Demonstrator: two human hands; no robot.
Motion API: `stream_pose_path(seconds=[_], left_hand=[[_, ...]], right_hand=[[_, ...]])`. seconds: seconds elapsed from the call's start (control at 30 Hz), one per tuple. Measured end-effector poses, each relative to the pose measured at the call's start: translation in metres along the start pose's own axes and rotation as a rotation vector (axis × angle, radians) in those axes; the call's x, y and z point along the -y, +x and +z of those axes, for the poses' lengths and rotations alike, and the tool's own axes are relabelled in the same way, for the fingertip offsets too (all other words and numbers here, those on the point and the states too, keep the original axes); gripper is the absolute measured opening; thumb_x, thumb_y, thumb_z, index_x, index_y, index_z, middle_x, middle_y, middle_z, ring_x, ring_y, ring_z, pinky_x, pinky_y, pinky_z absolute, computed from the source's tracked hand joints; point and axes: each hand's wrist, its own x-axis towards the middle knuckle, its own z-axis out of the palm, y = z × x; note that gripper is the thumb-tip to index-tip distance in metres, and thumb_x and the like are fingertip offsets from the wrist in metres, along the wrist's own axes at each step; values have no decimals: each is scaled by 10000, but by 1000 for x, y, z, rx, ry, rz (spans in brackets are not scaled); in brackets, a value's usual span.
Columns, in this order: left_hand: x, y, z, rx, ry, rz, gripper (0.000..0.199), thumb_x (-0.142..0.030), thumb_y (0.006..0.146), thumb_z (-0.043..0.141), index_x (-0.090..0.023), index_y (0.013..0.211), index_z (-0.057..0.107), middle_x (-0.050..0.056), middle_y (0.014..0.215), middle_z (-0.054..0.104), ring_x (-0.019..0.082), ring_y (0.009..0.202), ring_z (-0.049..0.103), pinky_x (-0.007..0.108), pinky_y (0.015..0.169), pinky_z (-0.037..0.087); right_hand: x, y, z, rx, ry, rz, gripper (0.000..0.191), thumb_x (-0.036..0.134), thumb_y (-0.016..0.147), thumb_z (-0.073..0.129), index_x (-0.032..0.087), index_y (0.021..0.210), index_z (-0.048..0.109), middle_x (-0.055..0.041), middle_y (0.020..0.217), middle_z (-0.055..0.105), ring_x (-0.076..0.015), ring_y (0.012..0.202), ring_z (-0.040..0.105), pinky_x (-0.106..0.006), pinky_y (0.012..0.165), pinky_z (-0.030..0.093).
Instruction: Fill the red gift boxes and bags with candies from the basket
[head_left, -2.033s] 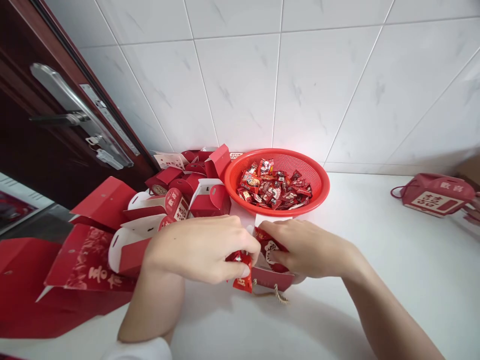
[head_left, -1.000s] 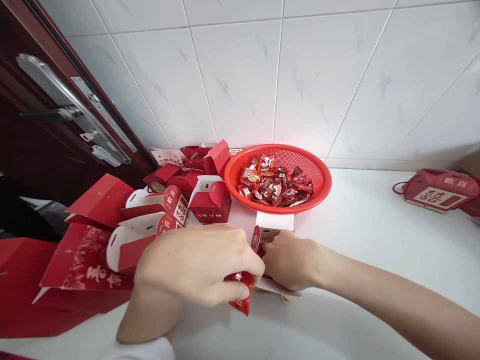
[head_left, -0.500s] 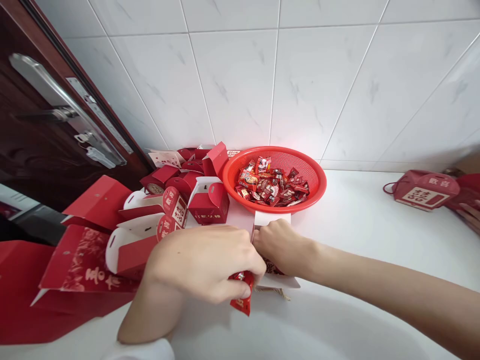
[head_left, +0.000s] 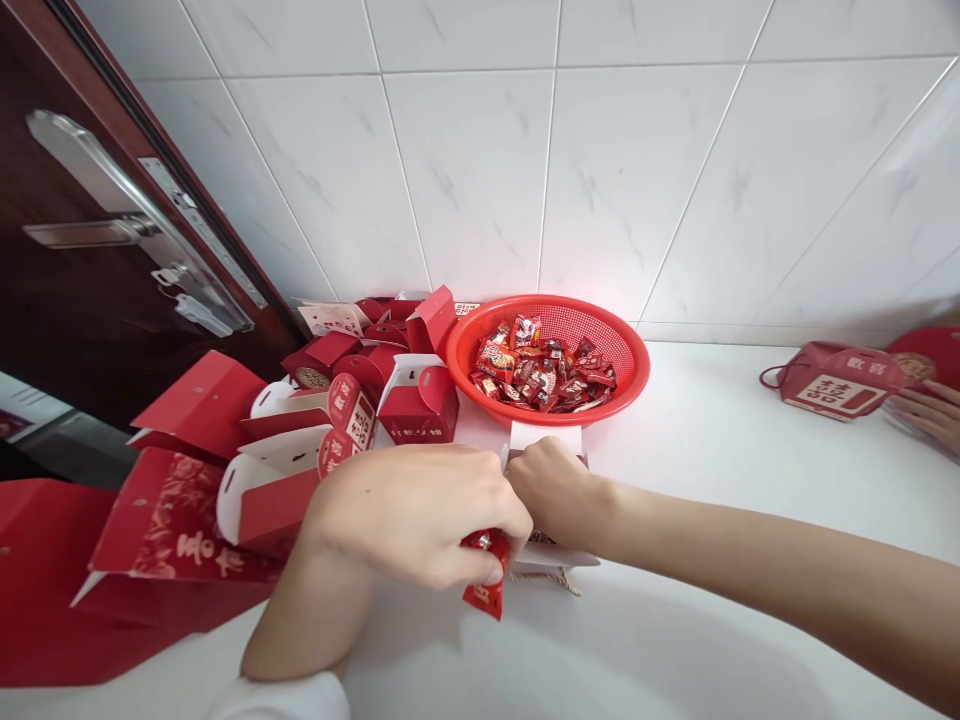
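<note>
Red-wrapped candy pokes out below the fingers of my left hand, which is closed around it. Just right of that, my right hand reaches down into a small open gift box with a white inside. Its fingers are curled, and the tips and anything in them are hidden by the box. A twisted cord lies at the box's near side. Behind the box stands a red plastic basket holding many wrapped candies.
Several open red boxes crowd the left side, among them a small box near the basket and a flowered box. A closed red box sits at the right, beside another person's hand. Behind are a tiled wall and a door handle.
My hands have barely moved; the left still holds the candy and the right is still in the box. At the far right, the other person's hand has shifted slightly left.
</note>
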Motion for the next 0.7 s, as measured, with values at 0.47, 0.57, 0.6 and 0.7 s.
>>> stream_pose_path(seconds=[0.47, 0.57, 0.6, 0.7], left_hand=[[3, 0, 0, -16, -14, 6, 142, -87, 814, 704, -187, 713, 697, -20, 677, 709, 127, 585, 598, 244, 507, 343], [3, 0, 0, -12, -16, 1, 135, -84, 822, 694, -185, 733, 709, -25, 666, 707, 125, 586, 604, 243, 505, 345], [3, 0, 0, -11, -18, 1, 134, -83, 820, 694, -185, 737, 711, -28, 653, 702, 123, 579, 600, 242, 503, 345], [2, 1, 0, -13, -28, 5, 138, -78, 812, 699, -187, 728, 710, -33, 641, 701, 116, 567, 595, 234, 502, 349]], right_hand=[[-22, 0, -8, 90, 8, -99, 219, 74, 902, 566, 136, 1042, 723, -116, 914, 758, -270, 823, 740, -307, 602, 472], [-6, -2, -6, 74, 19, -38, 200, 129, 952, 532, 136, 979, 730, -128, 905, 752, -276, 797, 741, -314, 582, 496], [-1, -3, -5, 79, 20, -12, 180, 144, 944, 552, 135, 962, 731, -139, 927, 750, -284, 799, 740, -317, 567, 500], [7, -8, -2, 144, 4, 4, 131, 121, 902, 607, 135, 915, 736, -146, 954, 752, -298, 820, 738, -314, 544, 497]])
